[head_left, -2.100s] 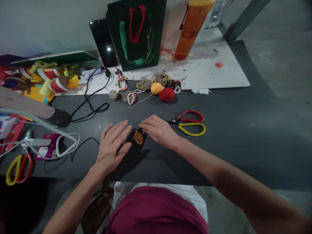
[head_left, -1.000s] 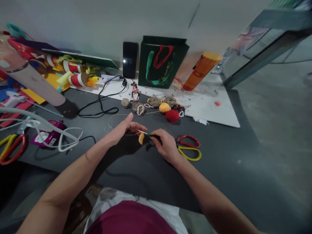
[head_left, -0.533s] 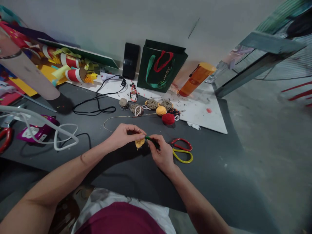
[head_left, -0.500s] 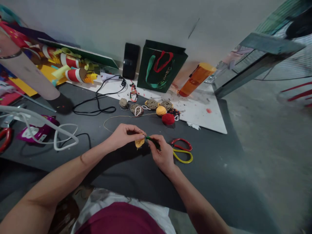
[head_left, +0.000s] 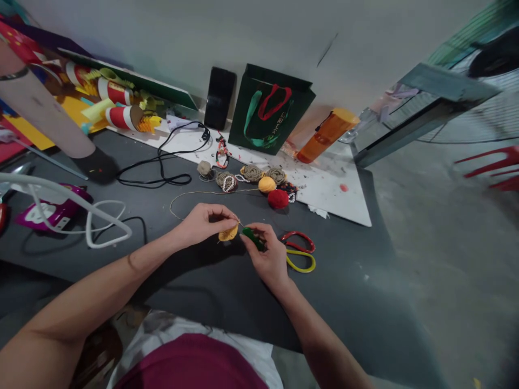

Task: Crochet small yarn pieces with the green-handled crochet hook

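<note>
A: How was the left hand?
B: Pinched closed; it held the yellow stitched piece, left of the scissors.
A: And the right hand?
B: It curled around a green handle, left of the scissors' loops.

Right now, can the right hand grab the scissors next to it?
Probably yes: the scissors lie close beside the right hand, and nothing covers their red and yellow handles. But that hand is holding a green-handled tool, so it might need to put that down first.
</note>
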Available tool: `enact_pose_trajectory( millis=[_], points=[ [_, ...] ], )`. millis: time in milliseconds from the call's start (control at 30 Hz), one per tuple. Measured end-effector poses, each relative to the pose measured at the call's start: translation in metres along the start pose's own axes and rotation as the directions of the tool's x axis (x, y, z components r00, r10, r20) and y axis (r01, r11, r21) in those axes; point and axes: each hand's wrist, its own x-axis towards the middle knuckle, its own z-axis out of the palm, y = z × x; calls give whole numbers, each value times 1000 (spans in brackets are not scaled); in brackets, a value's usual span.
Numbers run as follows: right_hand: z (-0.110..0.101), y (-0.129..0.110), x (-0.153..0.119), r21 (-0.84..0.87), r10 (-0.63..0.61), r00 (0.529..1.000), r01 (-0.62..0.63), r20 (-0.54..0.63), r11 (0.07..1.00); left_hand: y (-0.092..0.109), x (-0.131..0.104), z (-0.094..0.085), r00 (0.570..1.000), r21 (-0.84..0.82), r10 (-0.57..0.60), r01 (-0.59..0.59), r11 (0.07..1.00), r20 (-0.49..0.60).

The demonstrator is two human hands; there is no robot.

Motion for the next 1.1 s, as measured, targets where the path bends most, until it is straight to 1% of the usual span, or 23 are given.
enact_pose_trajectory(
  millis=[133,200,300,533,600,667,733,800,867,900,967,1100],
  points=[
    [1,-1,-1,101,79,996,-83,39,991,1,-1,1,995,123,102,-98,988,-22],
    [2,-1,-2,120,94,994,-101,61,988,2,-2,1,992,150,122,-119,981,-12],
    [3,-1,-3,114,95,992,-104,84,988,3,-2,2,993,137,113,-115,984,16],
    [3,-4,-5,144,137,976,-161,167,976,2,-1,2,992,136,120,-124,983,37],
    [4,-6,-6,166,142,975,-170,170,971,3,-2,2,993,144,114,-118,982,42],
    [4,-8,-5,218,172,968,-210,181,953,4,-2,3,993,148,113,-118,982,41],
    [4,-10,-4,298,248,938,-315,242,901,4,-2,3,992,148,117,-121,981,40],
    [3,-13,-1,370,322,884,-440,339,818,4,-2,3,992,135,121,-126,983,44],
    [2,-15,1,411,361,840,-520,406,749,4,-2,3,991,108,117,-123,987,58],
    [1,-15,2,423,368,831,-536,418,731,4,-2,3,991,94,113,-119,988,66],
    [0,-16,3,432,370,828,-542,422,721,4,-2,3,992,76,103,-109,991,75],
    [-1,-13,3,409,362,829,-534,427,740,4,-1,4,994,46,89,-92,995,61]
  ],
)
